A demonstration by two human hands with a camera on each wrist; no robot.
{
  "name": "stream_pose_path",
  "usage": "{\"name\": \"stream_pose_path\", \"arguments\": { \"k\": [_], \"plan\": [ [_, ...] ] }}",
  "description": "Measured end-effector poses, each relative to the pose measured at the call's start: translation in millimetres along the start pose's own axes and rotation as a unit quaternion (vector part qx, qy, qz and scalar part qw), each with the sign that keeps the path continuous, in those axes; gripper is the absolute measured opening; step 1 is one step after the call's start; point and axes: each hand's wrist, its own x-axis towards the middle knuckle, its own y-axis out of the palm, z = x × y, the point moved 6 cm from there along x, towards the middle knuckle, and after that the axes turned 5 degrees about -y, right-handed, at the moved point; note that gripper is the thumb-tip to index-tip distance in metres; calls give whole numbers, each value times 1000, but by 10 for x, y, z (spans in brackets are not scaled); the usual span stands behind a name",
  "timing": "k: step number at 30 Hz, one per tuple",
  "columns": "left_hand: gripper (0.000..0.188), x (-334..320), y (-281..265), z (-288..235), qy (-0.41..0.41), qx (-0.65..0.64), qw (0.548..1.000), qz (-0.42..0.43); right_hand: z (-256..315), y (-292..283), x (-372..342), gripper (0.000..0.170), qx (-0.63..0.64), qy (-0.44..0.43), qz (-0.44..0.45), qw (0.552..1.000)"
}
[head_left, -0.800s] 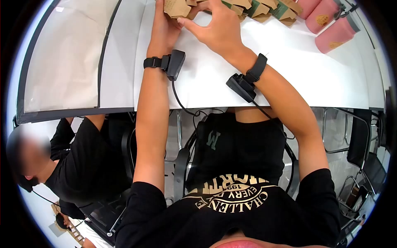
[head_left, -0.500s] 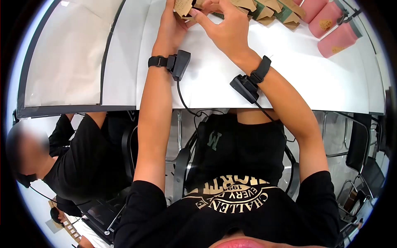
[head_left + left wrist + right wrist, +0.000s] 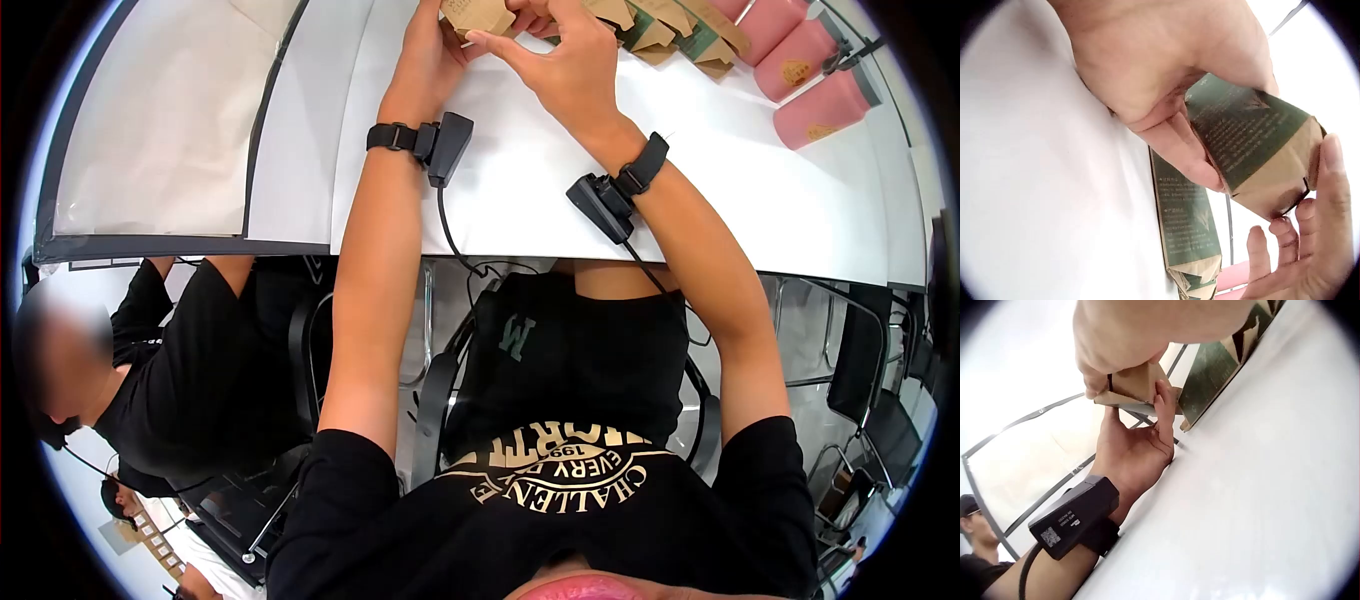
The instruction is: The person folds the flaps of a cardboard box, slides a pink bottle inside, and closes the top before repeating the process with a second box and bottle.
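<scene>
My left hand (image 3: 432, 62) grips a green and brown cardboard box (image 3: 1250, 134) at the far side of the table. Small print covers its green face in the left wrist view, and its bare brown end faces my right hand (image 3: 578, 65). The right thumb (image 3: 1332, 156) lies along the edge of that end, with the curled fingertips at the lower flap. In the right wrist view, the right hand overlaps part of the box, and the left palm lies under it.
More green and brown boxes (image 3: 690, 38) with loose end flaps lie on the white table (image 3: 720, 180) to the right. Beyond them stand several pink bottles (image 3: 823, 110) with grey lids. A dark-framed pale panel (image 3: 165, 130) lies at left, beside a seated person (image 3: 200, 380).
Both hands and the held box have shifted slightly right and nearer in the head view. The right fingers have stayed at the box's end.
</scene>
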Motion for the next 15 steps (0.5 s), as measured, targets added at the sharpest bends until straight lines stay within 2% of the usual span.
{"name": "stream_pose_path", "arguments": {
  "k": [2, 5, 8, 11, 15],
  "plan": [
    [69, 82, -84, 41, 6, -1, 1000, 9, 25, -6, 20, 42, 19, 15, -9, 1000],
    [69, -27, 111, -65, 17, 11, 1000, 17, -12, 22, -18, 44, 3, -10, 5, 1000],
    [67, -16, 49, -26, -5, 3, 999, 38, 84, 1, 25, 47, -25, -15, 34, 999],
    [68, -25, 7, -6, -5, 4, 1000, 28, 35, 9, 3, 51, -9, -32, 48, 998],
    [68, -56, -14, 25, -4, -33, 999, 31, 70, 21, -12, 47, 4, -81, 57, 995]
  ]
}}
